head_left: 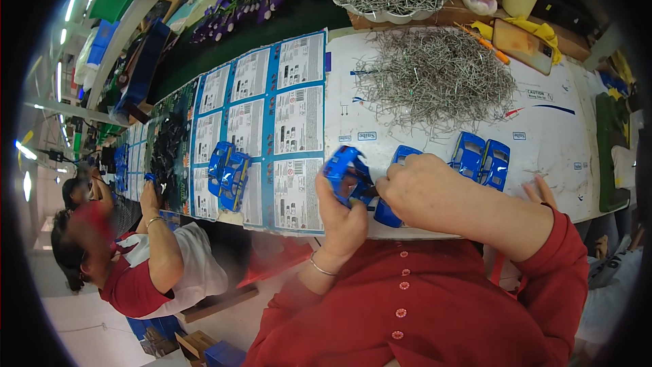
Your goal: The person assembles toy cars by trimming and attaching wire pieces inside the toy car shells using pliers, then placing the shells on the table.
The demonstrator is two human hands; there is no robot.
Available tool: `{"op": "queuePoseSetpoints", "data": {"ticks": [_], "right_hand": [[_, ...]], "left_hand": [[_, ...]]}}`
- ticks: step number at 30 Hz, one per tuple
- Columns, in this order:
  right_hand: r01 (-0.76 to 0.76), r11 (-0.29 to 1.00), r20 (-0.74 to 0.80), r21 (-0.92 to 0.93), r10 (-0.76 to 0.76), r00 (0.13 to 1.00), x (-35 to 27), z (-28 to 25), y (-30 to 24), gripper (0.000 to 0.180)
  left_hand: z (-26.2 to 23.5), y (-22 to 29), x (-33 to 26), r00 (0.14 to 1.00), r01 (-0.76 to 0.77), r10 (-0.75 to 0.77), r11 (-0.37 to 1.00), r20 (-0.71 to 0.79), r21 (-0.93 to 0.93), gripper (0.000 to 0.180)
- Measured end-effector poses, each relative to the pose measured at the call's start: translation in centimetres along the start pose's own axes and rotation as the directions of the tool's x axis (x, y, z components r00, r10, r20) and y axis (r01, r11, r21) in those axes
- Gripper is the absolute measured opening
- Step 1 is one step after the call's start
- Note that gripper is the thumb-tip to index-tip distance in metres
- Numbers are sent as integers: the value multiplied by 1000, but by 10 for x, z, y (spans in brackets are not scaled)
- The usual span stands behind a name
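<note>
My left hand [343, 223] is closed round a blue toy car body shell [345, 165], tilted so its hollow inside partly shows. My right hand [422, 187] is beside it, its fingers pinched near the shell's open side; whatever is in them is hidden. Just under that hand a blue car body [387, 217] lies on the table, mostly covered. Two more blue car bodies, one [468, 153] beside another [496, 164], rest side by side right of my hand. On the left lies a pair of blue car bodies [234, 180].
A loose pile of thin metal pins [435, 78] spreads across the white tabletop [543, 139]. Behind it stands a heaped white bowl [401, 18]. An orange-handled tool [499, 56] lies near a tan tray [523, 46]. Printed sheets [299, 122] cover the left. A co-worker [159, 258] sits there; another person's hand [540, 191] shows right.
</note>
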State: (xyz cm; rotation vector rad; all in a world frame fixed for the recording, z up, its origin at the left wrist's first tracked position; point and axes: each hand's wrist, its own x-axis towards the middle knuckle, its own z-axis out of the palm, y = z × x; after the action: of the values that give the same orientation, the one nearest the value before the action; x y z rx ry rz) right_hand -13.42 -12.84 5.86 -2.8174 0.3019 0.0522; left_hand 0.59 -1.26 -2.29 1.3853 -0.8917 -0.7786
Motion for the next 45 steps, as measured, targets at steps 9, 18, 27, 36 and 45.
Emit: {"op": "queuePoseSetpoints", "data": {"ticks": [9, 18, 27, 36, 45], "right_hand": [[-187, 966, -93, 181, 206, 974, -4, 11, -25, 22], [-284, 897, -155, 338, 350, 924, -6, 27, -38, 26], [-223, 975, -334, 26, 218, 917, -7, 36, -42, 33], [-144, 970, -271, -194, 88, 959, -4, 21, -42, 32], [-210, 977, -233, 45, 215, 948, 0, 23, -35, 22]], "left_hand": [[-8, 16, 12, 985, -89, 55, 973, -162, -211, 62], [-6, 18, 12, 969, -113, 52, 962, -240, -248, 63], [-7, 19, 11, 966, -16, -82, 929, -247, -370, 63], [-5, 3, 6, 975, -15, -12, 993, -223, -118, 65], [-7, 13, 13, 972, -71, 26, 980, -234, -184, 66]]}}
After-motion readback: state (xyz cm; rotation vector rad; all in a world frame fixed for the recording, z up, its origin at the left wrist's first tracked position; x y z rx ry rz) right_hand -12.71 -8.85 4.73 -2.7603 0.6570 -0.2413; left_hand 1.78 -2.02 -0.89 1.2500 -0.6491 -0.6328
